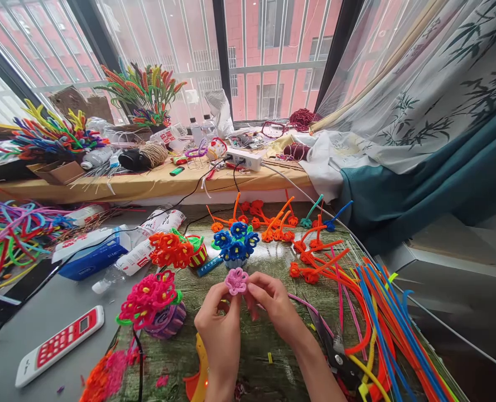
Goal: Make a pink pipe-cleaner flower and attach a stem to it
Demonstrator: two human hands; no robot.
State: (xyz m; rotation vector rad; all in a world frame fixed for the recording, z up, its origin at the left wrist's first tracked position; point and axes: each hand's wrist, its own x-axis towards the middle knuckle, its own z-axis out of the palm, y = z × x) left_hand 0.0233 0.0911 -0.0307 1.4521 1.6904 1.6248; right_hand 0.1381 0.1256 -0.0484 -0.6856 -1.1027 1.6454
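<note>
A small pink pipe-cleaner flower [236, 281] is held up in the middle of the view, above the green wood-grain board. Thumb and fingers of my left hand [219, 318] pinch it from the left. My right hand [275, 304] grips its right edge, fingertips closed on the petals. A pink pipe-cleaner length [310, 306] trails out to the right behind my right hand. Just beyond the flower stands a pot of blue pipe-cleaner flowers [236, 243]. Orange flowers [172, 249] and magenta flowers [149, 298] in pots stand to the left.
Black-handled scissors [335, 357] and a bundle of orange and blue pipe cleaners [392, 329] lie at right. Several loose orange flowers [310, 273] lie behind. A yellow-orange tool [200, 371], probably a glue gun, is near my left wrist. A calculator [61, 345] and bottles [134, 257] lie left.
</note>
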